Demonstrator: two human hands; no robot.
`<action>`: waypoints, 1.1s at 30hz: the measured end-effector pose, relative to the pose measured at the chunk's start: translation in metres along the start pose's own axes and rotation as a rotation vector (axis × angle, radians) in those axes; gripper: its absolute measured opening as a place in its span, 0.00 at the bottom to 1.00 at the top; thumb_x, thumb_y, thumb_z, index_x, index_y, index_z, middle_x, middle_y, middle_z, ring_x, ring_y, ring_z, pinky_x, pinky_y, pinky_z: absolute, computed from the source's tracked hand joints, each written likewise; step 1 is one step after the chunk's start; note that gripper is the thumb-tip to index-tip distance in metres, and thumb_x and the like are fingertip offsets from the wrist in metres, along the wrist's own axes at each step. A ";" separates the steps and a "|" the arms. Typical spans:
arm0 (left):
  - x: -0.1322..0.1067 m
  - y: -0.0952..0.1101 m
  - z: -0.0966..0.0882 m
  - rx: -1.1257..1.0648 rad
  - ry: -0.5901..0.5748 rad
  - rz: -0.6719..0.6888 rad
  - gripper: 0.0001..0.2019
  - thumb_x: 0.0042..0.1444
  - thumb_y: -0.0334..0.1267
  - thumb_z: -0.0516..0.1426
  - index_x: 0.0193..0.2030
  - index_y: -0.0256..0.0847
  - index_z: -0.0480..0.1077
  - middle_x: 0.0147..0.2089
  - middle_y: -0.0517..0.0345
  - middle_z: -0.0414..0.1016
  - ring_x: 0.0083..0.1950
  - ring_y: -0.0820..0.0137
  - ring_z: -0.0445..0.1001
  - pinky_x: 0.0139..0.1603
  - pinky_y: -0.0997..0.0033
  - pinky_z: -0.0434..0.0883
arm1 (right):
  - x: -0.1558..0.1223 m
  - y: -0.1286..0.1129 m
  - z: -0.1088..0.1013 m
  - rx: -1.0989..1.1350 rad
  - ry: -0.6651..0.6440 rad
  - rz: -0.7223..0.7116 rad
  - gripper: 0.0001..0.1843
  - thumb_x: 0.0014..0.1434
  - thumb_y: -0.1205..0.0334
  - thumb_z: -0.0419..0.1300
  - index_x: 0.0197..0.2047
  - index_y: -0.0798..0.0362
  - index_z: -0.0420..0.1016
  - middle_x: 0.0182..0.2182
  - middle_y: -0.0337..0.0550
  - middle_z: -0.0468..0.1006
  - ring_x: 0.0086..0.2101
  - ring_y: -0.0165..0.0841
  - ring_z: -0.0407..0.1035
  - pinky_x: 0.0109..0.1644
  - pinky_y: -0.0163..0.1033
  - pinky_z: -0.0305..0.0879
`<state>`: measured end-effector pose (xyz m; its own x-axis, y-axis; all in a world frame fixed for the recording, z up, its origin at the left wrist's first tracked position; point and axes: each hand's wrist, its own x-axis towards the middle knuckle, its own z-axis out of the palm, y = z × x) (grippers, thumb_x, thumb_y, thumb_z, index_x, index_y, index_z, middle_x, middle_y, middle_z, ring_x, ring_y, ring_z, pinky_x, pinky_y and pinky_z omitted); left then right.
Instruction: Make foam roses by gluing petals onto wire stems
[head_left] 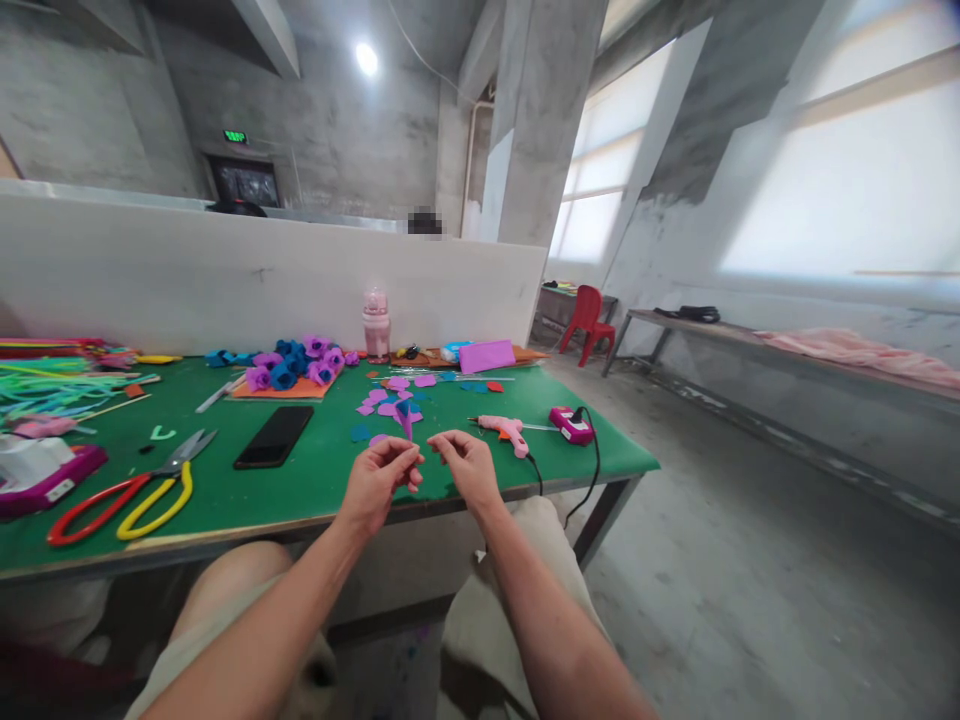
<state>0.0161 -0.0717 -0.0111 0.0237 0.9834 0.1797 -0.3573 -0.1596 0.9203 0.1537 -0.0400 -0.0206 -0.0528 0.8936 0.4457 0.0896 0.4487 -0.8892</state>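
Your left hand (373, 485) pinches a small purple and blue piece (406, 418) between thumb and fingertips; it rises above those fingers, above the near edge of the green desk (247, 500), wide at the top and tapering down to the grip. Your right hand (469, 465) sits just beside it, fingers bent and drawn close to the thumb, their tips near the piece but apart from the other hand. You cannot tell from here whether those right fingers are pressed fully together or hold something thin. The step in hand looks like shaping or joining this small piece, with the left fingers as the holder and the right ones ready to work on it. The next move seems to call for a steady, light left pinch, so that the narrow end does not crumple, while the right fingers come in to the piece. Just beyond the fingers lie loose cut-outs (425, 381), mostly purple with some blue; further off and to the left, purple and blue flowers (285, 373) rest on an orange sheet (301, 388). Beyond and to the right of your right fingers, a pink glue gun (511, 433) lies near, nozzle toward the cut-outs; if adhesive is wanted, that hand has the shorter reach. Left of the fingers lie a phone (274, 437) and, farther out, scissors (171, 466).
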 end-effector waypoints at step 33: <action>0.015 0.001 -0.018 -0.032 0.119 0.066 0.08 0.43 0.37 0.63 0.26 0.36 0.69 0.24 0.61 0.71 0.26 0.78 0.68 0.31 0.78 0.66 | -0.002 -0.001 -0.009 0.240 -0.240 0.226 0.09 0.45 0.67 0.55 0.26 0.54 0.77 0.19 0.37 0.71 0.23 0.26 0.62 0.29 0.32 0.59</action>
<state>-0.0009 -0.0560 -0.0136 -0.1110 0.9745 0.1952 -0.3842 -0.2233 0.8958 0.1630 -0.0425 -0.0197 -0.2917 0.9298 0.2246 -0.1072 0.2015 -0.9736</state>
